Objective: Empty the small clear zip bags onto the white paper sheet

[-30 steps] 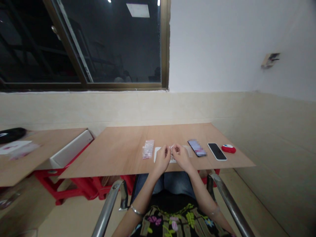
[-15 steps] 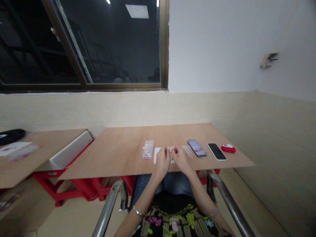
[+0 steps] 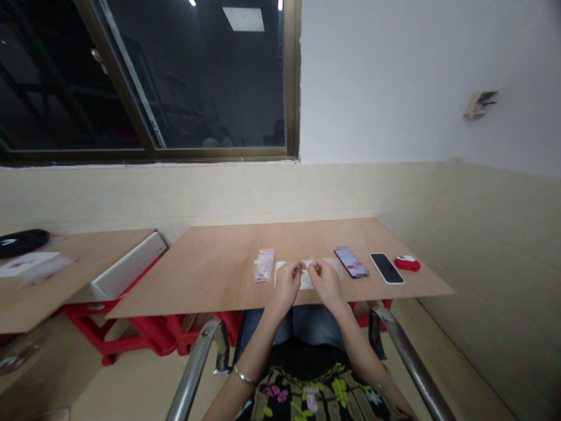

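Over a white sheet point(image 3: 306, 282) near the table's front edge, my two hands face each other with a small gap between the fingertips. My left hand point(image 3: 289, 279) is closed in a pinch; what it pinches is too small to name. Fingers curled and pressed together, my right hand point(image 3: 323, 279) also pinches something I cannot make out. Just left of my left hand lies a stack of small clear plastic bags point(image 3: 265, 266) with pinkish contents.
Right of my hands lie a phone with a lit screen point(image 3: 350, 262), a white-edged phone point(image 3: 386, 268) and a red case point(image 3: 407, 263). A second table point(image 3: 100, 251) stands left, holding a black object point(image 3: 24, 242). Metal armrests point(image 3: 195, 368) flank me.
My hands have drawn slightly apart, opening a gap between the fingertips and showing more of the white sheet. The view has shifted very slightly.
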`<act>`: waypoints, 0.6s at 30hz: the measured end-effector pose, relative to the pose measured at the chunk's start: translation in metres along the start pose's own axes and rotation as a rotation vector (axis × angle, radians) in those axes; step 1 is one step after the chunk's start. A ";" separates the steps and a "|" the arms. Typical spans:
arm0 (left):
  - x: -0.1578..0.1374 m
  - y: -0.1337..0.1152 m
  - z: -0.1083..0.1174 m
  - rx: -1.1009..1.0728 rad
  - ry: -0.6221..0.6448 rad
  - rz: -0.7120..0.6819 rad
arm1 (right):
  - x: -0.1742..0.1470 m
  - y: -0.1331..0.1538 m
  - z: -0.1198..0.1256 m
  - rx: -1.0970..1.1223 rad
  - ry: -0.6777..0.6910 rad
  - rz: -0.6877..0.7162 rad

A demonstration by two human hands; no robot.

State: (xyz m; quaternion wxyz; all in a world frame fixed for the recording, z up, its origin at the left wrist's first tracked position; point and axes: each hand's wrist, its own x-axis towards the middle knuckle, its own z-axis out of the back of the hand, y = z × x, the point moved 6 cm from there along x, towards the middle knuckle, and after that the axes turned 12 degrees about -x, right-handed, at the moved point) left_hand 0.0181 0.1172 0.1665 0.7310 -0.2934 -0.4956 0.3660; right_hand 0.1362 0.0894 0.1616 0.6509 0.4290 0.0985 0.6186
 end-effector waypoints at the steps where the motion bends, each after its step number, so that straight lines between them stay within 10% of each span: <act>1: 0.000 -0.002 -0.003 0.037 0.031 -0.017 | 0.000 0.000 -0.001 0.004 0.003 0.002; 10: -0.002 0.008 -0.005 0.171 0.063 -0.044 | 0.000 -0.005 -0.010 0.153 0.008 -0.021; 18: -0.004 0.011 -0.001 0.130 0.050 0.012 | -0.006 -0.017 -0.048 0.970 0.193 -0.518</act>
